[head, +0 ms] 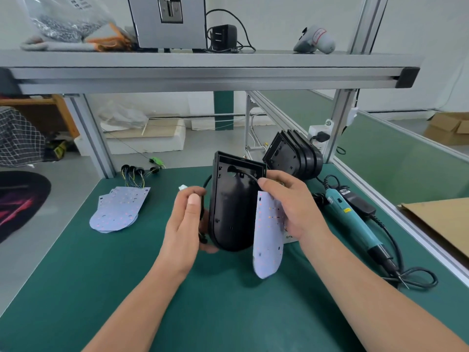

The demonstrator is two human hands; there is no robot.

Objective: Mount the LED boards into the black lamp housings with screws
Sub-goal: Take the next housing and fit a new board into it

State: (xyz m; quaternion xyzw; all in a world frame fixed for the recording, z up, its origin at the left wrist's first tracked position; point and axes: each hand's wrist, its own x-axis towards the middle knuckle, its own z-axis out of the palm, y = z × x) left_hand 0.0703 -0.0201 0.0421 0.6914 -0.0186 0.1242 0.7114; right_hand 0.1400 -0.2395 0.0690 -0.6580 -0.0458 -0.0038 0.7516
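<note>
A black lamp housing stands tilted on its rounded end above the green mat, its hollow inside facing me. My left hand grips its left edge, with a black cable and white connector running past the thumb. My right hand pinches the cable at the housing's top right and holds a white LED board that hangs edge-on beside the housing. A stack of more LED boards with wires lies at the left. Several black housings lean together at the back right.
A teal electric screwdriver with its black cord lies on the mat to the right. A white box sits partly hidden behind my right hand. Aluminium frame posts and a shelf stand overhead. Cardboard lies beyond the right rail.
</note>
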